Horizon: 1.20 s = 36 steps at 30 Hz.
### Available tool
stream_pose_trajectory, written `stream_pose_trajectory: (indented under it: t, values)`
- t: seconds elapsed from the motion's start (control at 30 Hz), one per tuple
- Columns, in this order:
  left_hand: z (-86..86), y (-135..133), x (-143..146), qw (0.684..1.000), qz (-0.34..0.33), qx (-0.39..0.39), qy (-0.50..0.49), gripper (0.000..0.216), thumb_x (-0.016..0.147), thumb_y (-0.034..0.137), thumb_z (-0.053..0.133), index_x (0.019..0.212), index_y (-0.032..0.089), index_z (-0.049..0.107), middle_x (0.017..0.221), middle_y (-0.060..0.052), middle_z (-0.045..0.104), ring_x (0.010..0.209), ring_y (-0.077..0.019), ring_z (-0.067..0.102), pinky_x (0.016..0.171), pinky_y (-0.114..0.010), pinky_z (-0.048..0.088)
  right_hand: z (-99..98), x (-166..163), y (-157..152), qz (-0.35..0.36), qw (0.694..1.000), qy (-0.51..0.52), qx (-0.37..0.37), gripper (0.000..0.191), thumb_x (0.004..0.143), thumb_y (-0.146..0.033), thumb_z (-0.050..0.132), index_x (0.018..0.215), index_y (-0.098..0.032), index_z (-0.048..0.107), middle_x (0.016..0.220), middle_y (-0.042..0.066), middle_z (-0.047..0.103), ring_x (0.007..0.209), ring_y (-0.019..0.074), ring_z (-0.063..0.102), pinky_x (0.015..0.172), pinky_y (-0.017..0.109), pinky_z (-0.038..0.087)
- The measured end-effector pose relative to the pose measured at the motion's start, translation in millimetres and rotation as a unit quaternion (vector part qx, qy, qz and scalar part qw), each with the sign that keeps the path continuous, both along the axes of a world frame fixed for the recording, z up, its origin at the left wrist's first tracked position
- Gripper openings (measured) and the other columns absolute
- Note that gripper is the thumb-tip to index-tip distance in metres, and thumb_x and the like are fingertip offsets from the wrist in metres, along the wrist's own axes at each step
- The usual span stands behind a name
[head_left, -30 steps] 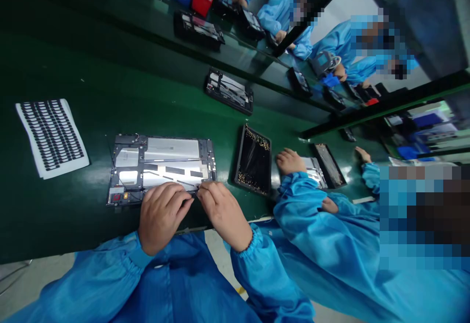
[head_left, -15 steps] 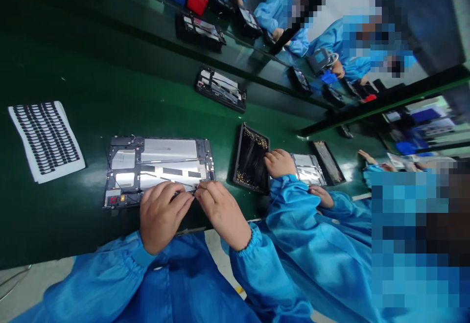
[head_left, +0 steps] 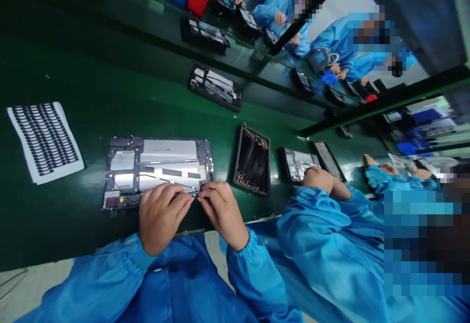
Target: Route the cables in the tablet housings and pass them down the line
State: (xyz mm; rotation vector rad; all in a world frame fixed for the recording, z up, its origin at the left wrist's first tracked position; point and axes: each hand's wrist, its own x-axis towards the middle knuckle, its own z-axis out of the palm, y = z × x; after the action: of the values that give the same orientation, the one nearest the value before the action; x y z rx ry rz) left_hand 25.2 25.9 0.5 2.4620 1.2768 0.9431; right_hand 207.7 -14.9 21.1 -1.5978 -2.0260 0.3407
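An opened tablet-like device point(head_left: 169, 150), with silver battery-like panels in a black frame, lies flat on the green table before me. My left hand point(head_left: 161, 218) rests over its near edge, thumb and forefinger pinched at the right part of that edge. Beside it, my right hand point(head_left: 224, 213) is closed too, its fingertips almost meeting the left ones near the device's near right corner. Whatever small piece lies between the fingertips is too hidden to name. A thin black cable point(head_left: 169, 161) runs across the panels.
A black tray point(head_left: 270, 166) of thin black cables with gold ends stands to the right. At left lies a sheet of black stickers point(head_left: 47, 139). Another opened device point(head_left: 215, 87) sits farther back. A co-worker's hand point(head_left: 317, 178) works over a device at right.
My right hand has shifted slightly right and its fingers have re-angled; my left hand is nearly still. The co-worker's hand has left the cable tray for the device at right.
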Motion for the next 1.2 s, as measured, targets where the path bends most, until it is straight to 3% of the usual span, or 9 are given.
stream_pose_trajectory:
  t: [0.47, 0.67, 0.77, 0.87, 1.0, 1.07, 1.13, 1.2]
  values:
    - [-0.3, 0, 1, 1.000, 0.004, 0.006, -0.002, 0.006, 0.093, 0.024, 0.067, 0.088, 0.027, 0.069, 0.092, 0.001, 0.071, 0.095, -0.0201, 0.063, 0.081, -0.036, 0.039, -0.6, -3, -2, 0.002, 1.000, -0.004, -0.008, 0.013, 0.100, -0.014, 0.053, 0.107, -0.020, 0.062, 0.109, 0.009, 0.065, 0.102, 0.0230, 0.058, 0.088, 0.039, 0.050]
    - [0.2, 0, 1, 1.000, 0.005, 0.001, 0.003, 0.007, 0.093, 0.025, 0.066, 0.087, 0.027, 0.070, 0.093, 0.001, 0.072, 0.095, -0.0203, 0.063, 0.081, -0.036, 0.039, -7.1, -8, -7, -0.033, 0.999, 0.021, 0.032, 0.018, 0.099, -0.013, 0.053, 0.111, -0.021, 0.065, 0.108, 0.009, 0.068, 0.102, 0.0210, 0.062, 0.089, 0.038, 0.054]
    - [-0.4, -1, -1, 1.000, 0.002, 0.003, 0.000, 0.007, 0.093, 0.024, 0.065, 0.089, 0.027, 0.070, 0.094, 0.000, 0.072, 0.097, -0.0208, 0.063, 0.083, -0.036, 0.040, -21.8, -8, -14, -0.020, 0.996, 0.019, 0.085, 0.033, 0.097, -0.012, 0.056, 0.128, -0.022, 0.061, 0.115, 0.011, 0.069, 0.109, 0.0220, 0.065, 0.093, 0.040, 0.056]
    - [-2.5, 0, -1, 1.000, -0.006, 0.003, 0.004, 0.007, 0.094, 0.024, 0.065, 0.090, 0.026, 0.070, 0.095, -0.001, 0.072, 0.098, -0.0210, 0.063, 0.084, -0.037, 0.041, -40.0, -10, -21, -0.007, 0.990, -0.027, 0.141, 0.054, 0.095, -0.015, 0.059, 0.147, -0.023, 0.048, 0.124, 0.014, 0.068, 0.120, 0.0268, 0.064, 0.099, 0.045, 0.057]
    - [-1.6, -2, 1, 1.000, -0.010, -0.004, 0.007, 0.008, 0.094, 0.023, 0.064, 0.089, 0.026, 0.070, 0.095, -0.001, 0.072, 0.097, -0.0220, 0.064, 0.083, -0.037, 0.042, -50.5, -18, -26, -0.025, 0.985, -0.050, 0.163, 0.064, 0.094, -0.017, 0.061, 0.154, -0.022, 0.039, 0.126, 0.016, 0.067, 0.122, 0.0296, 0.063, 0.100, 0.049, 0.057]
    - [2.9, -3, -5, 1.000, -0.019, -0.003, -0.005, 0.009, 0.094, 0.022, 0.063, 0.093, 0.026, 0.071, 0.101, -0.002, 0.072, 0.101, -0.0226, 0.064, 0.086, -0.038, 0.044, -47.4, -19, -28, -0.038, 0.989, -0.020, 0.144, 0.057, 0.095, -0.018, 0.060, 0.150, -0.025, 0.046, 0.126, 0.015, 0.066, 0.121, 0.0290, 0.063, 0.099, 0.049, 0.057]
    - [8.6, -4, -21, 1.000, -0.011, 0.001, -0.015, 0.014, 0.094, 0.023, 0.062, 0.105, 0.028, 0.070, 0.120, -0.006, 0.069, 0.114, -0.0256, 0.062, 0.096, -0.041, 0.046, -42.2, -17, -30, -0.061, 0.991, 0.022, 0.119, 0.051, 0.096, -0.020, 0.058, 0.145, -0.030, 0.052, 0.133, 0.013, 0.062, 0.124, 0.0288, 0.061, 0.100, 0.051, 0.056]
    - [11.9, -2, -46, 0.999, 0.050, -0.004, -0.018, 0.035, 0.093, 0.030, 0.064, 0.127, 0.027, 0.062, 0.146, -0.011, 0.055, 0.134, -0.0330, 0.051, 0.109, -0.050, 0.041, -39.0, -10, -28, -0.096, 0.990, 0.052, 0.089, 0.055, 0.096, -0.024, 0.060, 0.149, -0.031, 0.047, 0.145, 0.014, 0.052, 0.134, 0.0308, 0.053, 0.106, 0.055, 0.051]
